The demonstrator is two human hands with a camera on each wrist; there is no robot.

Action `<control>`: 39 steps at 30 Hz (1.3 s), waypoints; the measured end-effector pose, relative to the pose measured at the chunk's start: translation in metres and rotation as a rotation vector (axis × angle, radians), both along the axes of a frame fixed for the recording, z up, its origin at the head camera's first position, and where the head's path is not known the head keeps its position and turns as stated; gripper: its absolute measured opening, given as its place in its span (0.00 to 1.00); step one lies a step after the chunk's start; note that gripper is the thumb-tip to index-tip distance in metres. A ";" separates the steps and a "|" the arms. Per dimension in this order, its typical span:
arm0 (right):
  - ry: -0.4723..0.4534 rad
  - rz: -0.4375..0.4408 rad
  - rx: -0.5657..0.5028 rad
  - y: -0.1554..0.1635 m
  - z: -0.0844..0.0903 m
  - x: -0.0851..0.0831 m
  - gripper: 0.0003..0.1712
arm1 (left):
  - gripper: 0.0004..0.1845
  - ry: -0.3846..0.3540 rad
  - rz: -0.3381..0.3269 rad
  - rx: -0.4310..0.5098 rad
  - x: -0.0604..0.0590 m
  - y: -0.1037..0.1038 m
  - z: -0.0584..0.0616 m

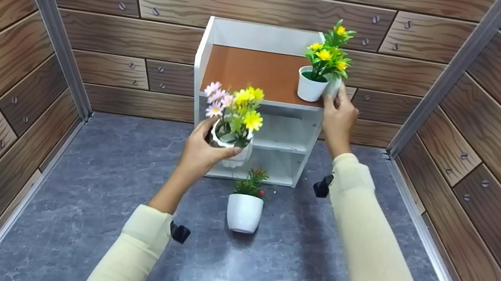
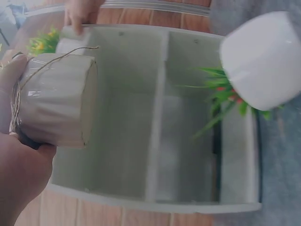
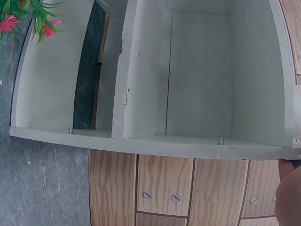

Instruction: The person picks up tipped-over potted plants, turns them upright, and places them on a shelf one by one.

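Observation:
My left hand [image 1: 202, 151] grips a white flower pot [image 1: 231, 140] with pink and yellow artificial flowers, holding it up in front of the cabinet. In the left wrist view, that pot [image 2: 59, 101] lies sideways in the picture, with twine around it. My right hand [image 1: 339, 118] holds the right side panel [image 1: 333, 87] of the small white cabinet at its top. Beside those fingers, a white pot with yellow flowers [image 1: 311, 89] stands upright on the brown cabinet top [image 1: 255, 72]. Only part of the right hand [image 3: 289, 193] shows in the right wrist view.
A white pot with a red-flowered green plant [image 1: 244, 213] stands on the grey floor [image 1: 127, 182] before the cabinet. Two open shelf compartments [image 1: 281, 132] lie below the cabinet top. Wood-patterned walls [image 1: 273, 14] close in the back and both sides.

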State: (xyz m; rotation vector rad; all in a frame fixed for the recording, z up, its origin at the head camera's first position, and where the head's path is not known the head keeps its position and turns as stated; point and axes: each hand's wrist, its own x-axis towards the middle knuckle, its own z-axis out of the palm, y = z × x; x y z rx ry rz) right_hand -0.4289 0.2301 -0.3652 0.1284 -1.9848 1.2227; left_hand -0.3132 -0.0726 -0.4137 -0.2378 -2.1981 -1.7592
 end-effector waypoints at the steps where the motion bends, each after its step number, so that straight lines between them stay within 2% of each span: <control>1: -0.001 -0.002 0.004 0.000 0.000 0.000 0.27 | 0.51 0.007 -0.003 0.000 -0.001 0.001 0.005; 6: -0.005 -0.007 0.008 0.000 0.000 0.000 0.28 | 0.51 0.044 -0.017 0.001 -0.008 0.004 0.029; 11: 0.007 -0.021 0.013 0.000 0.000 0.001 0.28 | 0.51 0.060 -0.026 0.042 -0.017 0.008 0.050; 20: -0.009 -0.038 0.025 0.000 0.000 0.002 0.28 | 0.52 0.095 0.034 0.007 -0.037 0.023 0.079; 29: 0.013 -0.039 0.020 0.000 0.000 0.000 0.28 | 0.51 0.096 0.067 -0.004 -0.063 0.047 0.093; 39: 0.012 -0.023 0.014 0.001 -0.002 0.000 0.28 | 0.49 0.048 0.076 -0.068 -0.086 0.055 0.094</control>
